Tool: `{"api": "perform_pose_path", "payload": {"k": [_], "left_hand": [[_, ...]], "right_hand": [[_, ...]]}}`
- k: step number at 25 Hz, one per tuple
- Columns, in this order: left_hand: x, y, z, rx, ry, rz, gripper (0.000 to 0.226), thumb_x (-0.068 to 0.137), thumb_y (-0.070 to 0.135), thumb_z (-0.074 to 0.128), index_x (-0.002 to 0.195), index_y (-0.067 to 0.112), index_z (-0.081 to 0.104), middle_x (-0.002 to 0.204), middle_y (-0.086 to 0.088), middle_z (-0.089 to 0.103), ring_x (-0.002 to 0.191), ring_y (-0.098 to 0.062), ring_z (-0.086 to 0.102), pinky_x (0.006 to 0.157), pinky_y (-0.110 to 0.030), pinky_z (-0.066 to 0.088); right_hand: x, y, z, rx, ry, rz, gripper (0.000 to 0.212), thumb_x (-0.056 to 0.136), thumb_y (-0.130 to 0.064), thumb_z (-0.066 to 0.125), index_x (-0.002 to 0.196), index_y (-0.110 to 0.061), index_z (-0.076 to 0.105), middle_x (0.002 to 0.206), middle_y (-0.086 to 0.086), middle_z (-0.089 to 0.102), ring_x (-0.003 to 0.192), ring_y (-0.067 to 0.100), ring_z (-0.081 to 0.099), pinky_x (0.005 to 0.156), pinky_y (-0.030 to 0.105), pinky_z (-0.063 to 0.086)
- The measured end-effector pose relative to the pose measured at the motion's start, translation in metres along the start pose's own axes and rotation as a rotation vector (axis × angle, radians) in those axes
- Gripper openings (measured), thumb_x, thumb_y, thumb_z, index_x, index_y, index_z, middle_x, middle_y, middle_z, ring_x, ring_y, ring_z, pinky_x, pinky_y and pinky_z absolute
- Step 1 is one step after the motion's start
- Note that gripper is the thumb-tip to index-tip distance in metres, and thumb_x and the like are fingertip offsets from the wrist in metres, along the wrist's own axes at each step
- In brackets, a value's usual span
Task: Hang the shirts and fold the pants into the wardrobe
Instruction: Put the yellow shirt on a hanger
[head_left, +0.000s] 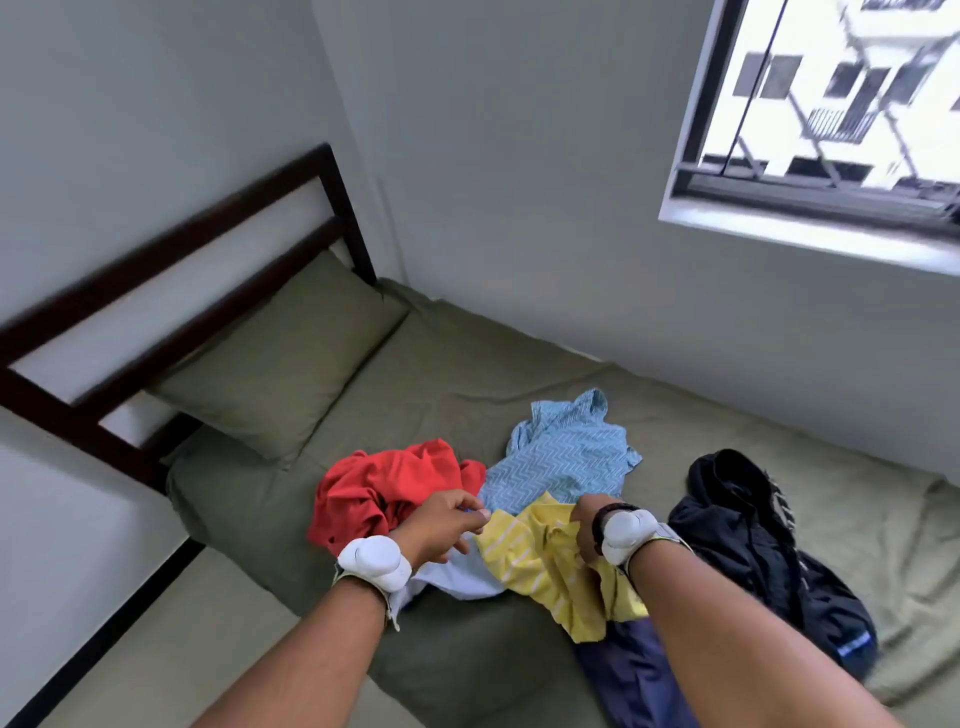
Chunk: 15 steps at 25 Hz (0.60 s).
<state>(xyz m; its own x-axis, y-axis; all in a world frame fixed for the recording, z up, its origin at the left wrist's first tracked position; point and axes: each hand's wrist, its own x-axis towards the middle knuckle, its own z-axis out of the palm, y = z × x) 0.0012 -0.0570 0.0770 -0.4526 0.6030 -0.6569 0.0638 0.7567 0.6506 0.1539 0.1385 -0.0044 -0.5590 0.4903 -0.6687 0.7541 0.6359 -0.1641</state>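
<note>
Head view shows my left hand (447, 525) pinching and my right hand (587, 535) gripping the yellow striped shirt (535, 564), crumpled on the bed (467, 374) between a red garment (384, 483) and a black garment (753, 535) (light, limp, bound to sag), so I'd retake it at the shoulders.

Forearms bare as far as frame edge.

Left wrist, just behind left hand (441, 525): white rounded left pod (371, 569) strapped on top, smooth, glossy, two-lobed. Pale strap (387, 597) wrapped round wrist, loose end hung beneath.

Right wrist, just behind right hand (584, 535): matching white right pod (626, 535), held by grey strap (670, 535) edged yellow-green. Black band (605, 522) worn between right pod and hand; markings too blurred to read.
</note>
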Motion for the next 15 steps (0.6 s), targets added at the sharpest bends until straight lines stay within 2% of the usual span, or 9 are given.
{"api": "perform_pose_path", "payload": {"k": [3, 5, 7, 9, 11, 13, 15], "left_hand": [[-0.074, 0.014, -0.033, -0.051, 0.021, 0.11, 0.011, 0.096, 0.027, 0.06, 0.1, 0.016, 0.063, 0.087, -0.002, 0.065, 0.056, -0.012, 0.053, 0.046, -0.015, 0.032], [-0.122, 0.027, -0.063, -0.111, 0.084, 0.187, 0.007, 0.099, 0.021, 0.053, 0.102, 0.018, 0.06, 0.09, -0.005, 0.062, 0.058, -0.013, 0.051, 0.047, -0.014, 0.032], [-0.168, 0.042, -0.096, -0.13, 0.158, 0.293, 0.019, 0.097, 0.016, 0.05, 0.113, 0.021, 0.058, 0.096, -0.002, 0.064, 0.073, -0.014, 0.056, 0.059, -0.021, 0.034], [-0.215, 0.057, -0.128, -0.128, 0.223, 0.409, 0.035, 0.088, 0.014, 0.055, 0.122, 0.023, 0.058, 0.106, -0.002, 0.066, 0.093, -0.016, 0.057, 0.07, -0.03, 0.036], [-0.27, 0.07, -0.154, -0.144, 0.253, 0.511, 0.048, 0.08, 0.016, 0.058, 0.127, 0.022, 0.057, 0.116, -0.003, 0.065, 0.099, -0.014, 0.057, 0.081, -0.037, 0.036], [-0.314, 0.085, -0.168, -0.157, 0.258, 0.612, 0.052, 0.077, 0.021, 0.058, 0.129, 0.022, 0.056, 0.124, -0.003, 0.063, 0.102, -0.01, 0.057, 0.09, -0.045, 0.035], [-0.345, 0.099, -0.176, -0.18, 0.145, 0.681, 0.056, 0.071, 0.034, 0.062, 0.126, 0.025, 0.06, 0.127, 0.0, 0.064, 0.113, -0.013, 0.056, 0.098, -0.05, 0.036]], "right_hand": [[-0.08, -0.046, -0.04, 0.033, 0.153, -0.124, 0.048, 0.078, -0.01, 0.067, 0.125, -0.012, 0.063, 0.128, 0.005, 0.063, 0.118, 0.019, 0.06, 0.089, 0.028, 0.05], [-0.148, -0.091, -0.076, 0.097, 0.284, -0.224, 0.042, 0.079, -0.008, 0.063, 0.12, -0.016, 0.068, 0.119, 0.004, 0.066, 0.111, 0.022, 0.063, 0.089, 0.03, 0.051], [-0.215, -0.13, -0.11, 0.214, 0.42, -0.36, 0.033, 0.078, -0.003, 0.056, 0.096, -0.025, 0.074, 0.104, 0.002, 0.068, 0.098, 0.021, 0.063, 0.085, 0.03, 0.051], [-0.274, -0.158, -0.14, 0.374, 0.489, -0.509, 0.044, 0.075, 0.009, 0.048, 0.067, -0.03, 0.066, 0.087, 0.003, 0.066, 0.084, 0.02, 0.061, 0.079, 0.034, 0.053], [-0.332, -0.176, -0.165, 0.561, 0.447, -0.737, 0.054, 0.07, 0.02, 0.04, 0.053, -0.027, 0.061, 0.08, 0.009, 0.063, 0.079, 0.022, 0.057, 0.075, 0.037, 0.05], [-0.377, -0.184, -0.185, 0.804, 0.211, -0.958, 0.05, 0.071, 0.024, 0.037, 0.049, -0.017, 0.057, 0.084, 0.014, 0.062, 0.08, 0.025, 0.058, 0.075, 0.035, 0.049], [-0.404, -0.186, -0.203, 1.018, -0.023, -1.08, 0.049, 0.079, 0.024, 0.03, 0.051, -0.009, 0.054, 0.092, 0.017, 0.061, 0.08, 0.028, 0.061, 0.074, 0.036, 0.054]]}}
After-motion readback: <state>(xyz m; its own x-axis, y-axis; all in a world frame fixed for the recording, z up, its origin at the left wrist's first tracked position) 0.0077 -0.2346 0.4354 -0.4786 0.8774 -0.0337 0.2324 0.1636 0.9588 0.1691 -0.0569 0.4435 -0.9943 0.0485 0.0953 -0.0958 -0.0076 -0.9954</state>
